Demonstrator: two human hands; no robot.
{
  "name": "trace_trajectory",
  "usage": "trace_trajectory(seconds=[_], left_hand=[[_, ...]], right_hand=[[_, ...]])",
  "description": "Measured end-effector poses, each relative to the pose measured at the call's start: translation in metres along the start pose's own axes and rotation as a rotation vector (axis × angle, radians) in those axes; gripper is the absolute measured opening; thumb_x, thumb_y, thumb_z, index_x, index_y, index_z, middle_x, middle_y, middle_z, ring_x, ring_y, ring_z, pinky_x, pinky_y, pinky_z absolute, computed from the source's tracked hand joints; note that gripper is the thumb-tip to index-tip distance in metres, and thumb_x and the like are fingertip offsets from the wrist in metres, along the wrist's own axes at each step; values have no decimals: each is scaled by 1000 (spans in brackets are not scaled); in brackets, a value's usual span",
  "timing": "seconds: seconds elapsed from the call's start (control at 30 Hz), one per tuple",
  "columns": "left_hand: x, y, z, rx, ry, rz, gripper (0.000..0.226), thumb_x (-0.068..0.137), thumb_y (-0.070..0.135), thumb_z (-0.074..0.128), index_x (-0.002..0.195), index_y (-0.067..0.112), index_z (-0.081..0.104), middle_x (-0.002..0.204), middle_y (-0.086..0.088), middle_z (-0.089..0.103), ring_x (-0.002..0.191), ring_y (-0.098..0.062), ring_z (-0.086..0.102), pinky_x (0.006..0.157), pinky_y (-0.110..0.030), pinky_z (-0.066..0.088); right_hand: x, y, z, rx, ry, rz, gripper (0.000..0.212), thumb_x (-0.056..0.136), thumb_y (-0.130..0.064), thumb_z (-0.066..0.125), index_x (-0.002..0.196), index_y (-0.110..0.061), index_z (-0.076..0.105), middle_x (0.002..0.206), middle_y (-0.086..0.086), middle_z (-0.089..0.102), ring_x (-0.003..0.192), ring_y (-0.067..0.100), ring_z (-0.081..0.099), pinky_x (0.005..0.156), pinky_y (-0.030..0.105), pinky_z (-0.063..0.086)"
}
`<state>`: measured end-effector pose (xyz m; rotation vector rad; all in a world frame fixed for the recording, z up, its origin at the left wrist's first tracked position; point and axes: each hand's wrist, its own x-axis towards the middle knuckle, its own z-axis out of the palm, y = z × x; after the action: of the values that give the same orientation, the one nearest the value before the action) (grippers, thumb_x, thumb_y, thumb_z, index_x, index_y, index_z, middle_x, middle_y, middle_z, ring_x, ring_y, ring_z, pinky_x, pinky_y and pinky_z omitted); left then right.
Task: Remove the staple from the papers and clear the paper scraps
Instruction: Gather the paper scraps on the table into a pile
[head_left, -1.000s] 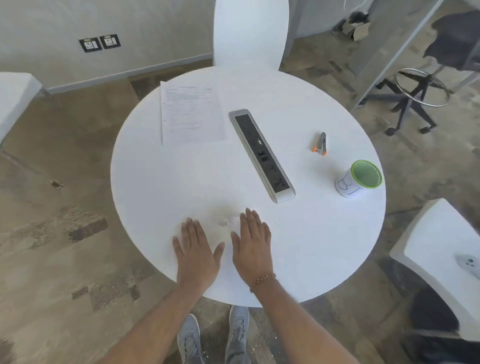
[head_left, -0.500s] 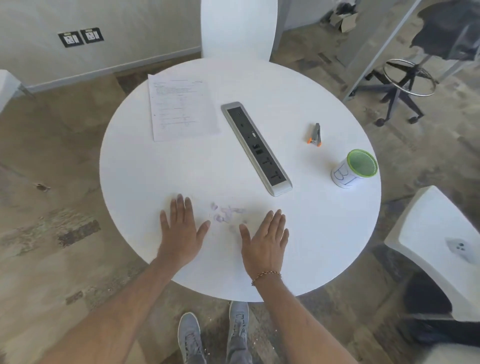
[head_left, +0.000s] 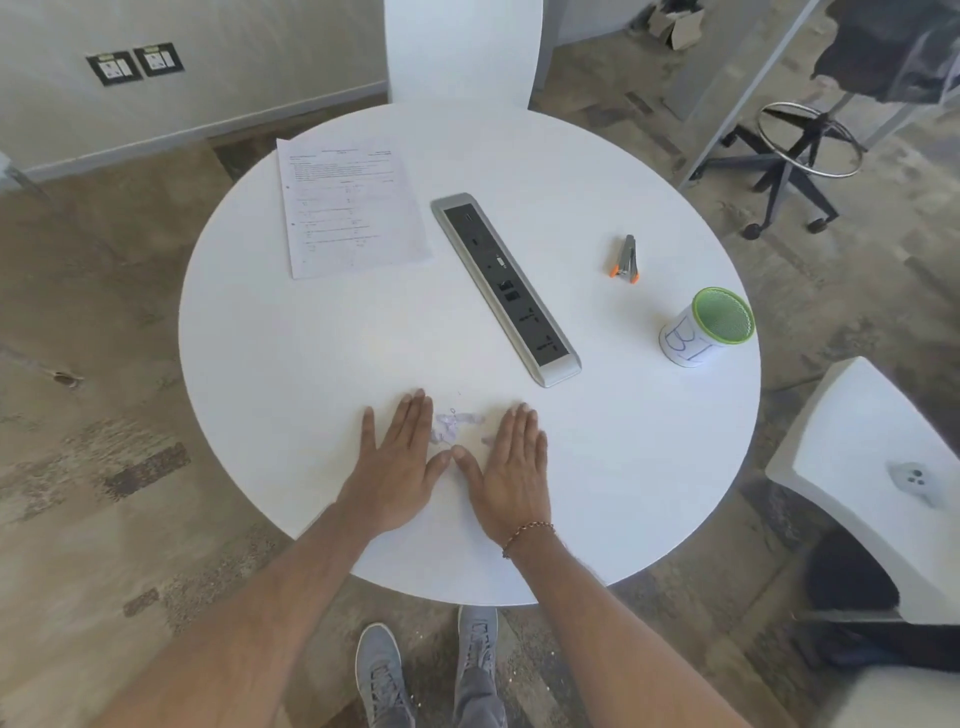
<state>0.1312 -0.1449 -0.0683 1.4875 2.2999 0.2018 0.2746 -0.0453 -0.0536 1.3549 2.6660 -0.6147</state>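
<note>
Small pale paper scraps (head_left: 453, 427) lie in a loose cluster near the front of the round white table (head_left: 311, 353). My left hand (head_left: 397, 462) rests flat on the table just left of them, fingers straight and together. My right hand (head_left: 511, 465) lies flat just right of them, and the two thumbs nearly touch below the scraps. Neither hand holds anything. The printed papers (head_left: 349, 205) lie at the far left of the table. An orange-and-grey staple remover (head_left: 625, 259) sits at the right, and a green-rimmed cup (head_left: 706, 328) stands beyond it near the right edge.
A grey power strip (head_left: 504, 286) runs diagonally across the table's middle. A white chair back (head_left: 462, 52) stands behind the table, another white seat (head_left: 872, 478) at the right, a black stool base (head_left: 784, 156) far right. My shoes (head_left: 431, 670) show below the table edge.
My hands spread apart half a second ago, then drew back inward around the scraps, so the thumbs now almost meet. The scraps are gathered more tightly between them.
</note>
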Motion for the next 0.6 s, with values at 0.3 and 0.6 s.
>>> trace_trajectory(seconds=[0.3,0.6], left_hand=[[-29,-11,-2,-165,75,83,74,105,50,22,157,15,-16,168,4,-8,154,-9,-10,127,-48,-2],[-48,-56,-12,-113,17,-14,121,77,90,34,154,17,-25,165,2,-24,152,-13,-22,124,-52,-10]], right_hand=[[16,-21,-4,75,-121,-304,91,97,-69,21,156,-6,-7,166,6,-8,151,16,-14,125,39,-3],[26,-30,-8,24,-132,-338,89,97,-68,22,157,-7,-1,166,3,3,153,14,-6,125,41,0]])
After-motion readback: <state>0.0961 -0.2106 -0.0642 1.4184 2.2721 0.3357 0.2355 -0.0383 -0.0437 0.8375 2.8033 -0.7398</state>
